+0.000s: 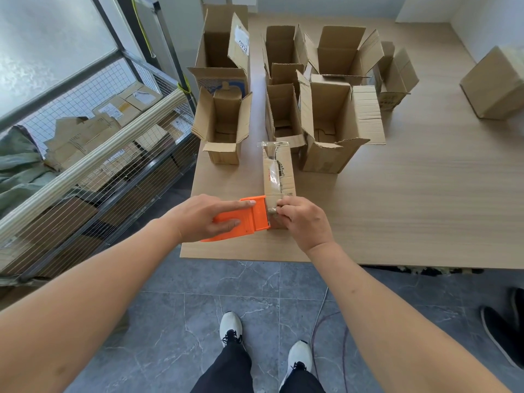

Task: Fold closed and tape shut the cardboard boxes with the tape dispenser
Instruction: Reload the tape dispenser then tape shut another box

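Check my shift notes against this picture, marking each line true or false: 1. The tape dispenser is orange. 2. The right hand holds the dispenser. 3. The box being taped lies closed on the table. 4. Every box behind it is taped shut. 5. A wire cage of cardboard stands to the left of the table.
1. True: the tape dispenser is orange.
2. False: the left hand holds it; the right hand grips the near end of the narrow box.
3. True: it lies closed on the table, clear tape along its top.
4. False: the open boxes have raised flaps.
5. True: the wire cage stands there.
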Available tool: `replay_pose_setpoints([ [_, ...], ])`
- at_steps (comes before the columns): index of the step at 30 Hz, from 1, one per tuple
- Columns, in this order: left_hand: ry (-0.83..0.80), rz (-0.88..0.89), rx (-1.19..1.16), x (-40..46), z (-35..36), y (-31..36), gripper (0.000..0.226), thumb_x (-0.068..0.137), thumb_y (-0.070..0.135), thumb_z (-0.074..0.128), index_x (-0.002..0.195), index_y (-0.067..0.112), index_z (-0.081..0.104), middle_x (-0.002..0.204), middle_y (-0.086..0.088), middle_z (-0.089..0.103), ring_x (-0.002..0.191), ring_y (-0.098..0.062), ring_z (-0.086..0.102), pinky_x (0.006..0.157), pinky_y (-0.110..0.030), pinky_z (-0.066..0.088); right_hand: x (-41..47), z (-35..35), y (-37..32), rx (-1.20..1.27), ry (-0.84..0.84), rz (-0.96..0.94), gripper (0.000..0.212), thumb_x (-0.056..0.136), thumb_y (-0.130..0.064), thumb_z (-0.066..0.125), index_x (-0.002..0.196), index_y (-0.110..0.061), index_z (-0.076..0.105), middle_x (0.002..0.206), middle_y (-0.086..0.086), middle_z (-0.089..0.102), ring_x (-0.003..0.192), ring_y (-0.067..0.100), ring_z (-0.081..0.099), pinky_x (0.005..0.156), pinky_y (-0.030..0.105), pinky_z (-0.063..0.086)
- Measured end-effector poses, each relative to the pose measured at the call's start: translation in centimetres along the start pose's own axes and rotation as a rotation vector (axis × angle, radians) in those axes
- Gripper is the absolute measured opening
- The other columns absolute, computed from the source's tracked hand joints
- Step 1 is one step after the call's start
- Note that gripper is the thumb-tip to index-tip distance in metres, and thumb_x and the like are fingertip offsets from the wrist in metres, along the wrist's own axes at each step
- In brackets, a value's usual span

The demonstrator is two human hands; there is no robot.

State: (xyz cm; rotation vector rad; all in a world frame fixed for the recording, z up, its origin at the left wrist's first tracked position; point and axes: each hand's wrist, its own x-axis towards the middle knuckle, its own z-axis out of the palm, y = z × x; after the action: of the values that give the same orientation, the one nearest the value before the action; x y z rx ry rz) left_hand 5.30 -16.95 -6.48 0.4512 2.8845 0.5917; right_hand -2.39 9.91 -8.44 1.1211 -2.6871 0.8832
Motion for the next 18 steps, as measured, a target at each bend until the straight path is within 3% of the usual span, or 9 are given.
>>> replay_pose_setpoints([
  [4,-0.015,-0.028,-0.053,0.0,0.4,0.0,0.057,0.101,0.055,0.049,0.153,0.058,0.025,0.101,0.001,0.068,0.08,-0.019,0.06,0.076,-0.034,0.049,-0.3,0.5,0.8,-0.038,-0.039,0.07,0.012,0.086,0.0,0.073,0.074,-0.001,0.07,0.091,0.01,0.073,0.09,0.033,0.07,0.065,0.043,0.06],
  [10,-0.046,-0.068,-0.15,-2.0,0.5,-0.7,0.055,0.101,0.053,0.049,0.152,0.058,0.029,0.095,0.012,0.061,0.076,0.002,0.054,0.068,-0.009,0.036,-0.2,1.3,1.3,-0.113,-0.146,0.123,0.009,0.093,-0.003,0.063,0.085,-0.004,0.068,0.092,0.009,0.068,0.097,0.032,0.065,0.069,0.044,0.058],
  [14,-0.086,-0.115,-0.124,-3.2,0.0,-1.1,0.054,0.099,0.059,0.047,0.148,0.066,0.026,0.086,0.02,0.055,0.069,-0.001,0.054,0.062,-0.011,0.034,-0.1,0.9,1.2,-0.143,-0.167,0.123,0.013,0.099,-0.01,0.061,0.089,-0.005,0.068,0.095,0.006,0.067,0.097,0.028,0.063,0.07,0.042,0.058],
  [18,-0.063,-0.178,-0.124,-3.7,-0.3,-1.0,0.053,0.098,0.057,0.05,0.147,0.064,0.031,0.073,0.025,0.054,0.064,-0.003,0.053,0.058,-0.014,0.031,-0.1,0.5,0.3,-0.163,-0.143,0.132,0.013,0.098,-0.011,0.061,0.085,-0.008,0.062,0.09,0.002,0.062,0.086,0.025,0.059,0.061,0.04,0.055],
])
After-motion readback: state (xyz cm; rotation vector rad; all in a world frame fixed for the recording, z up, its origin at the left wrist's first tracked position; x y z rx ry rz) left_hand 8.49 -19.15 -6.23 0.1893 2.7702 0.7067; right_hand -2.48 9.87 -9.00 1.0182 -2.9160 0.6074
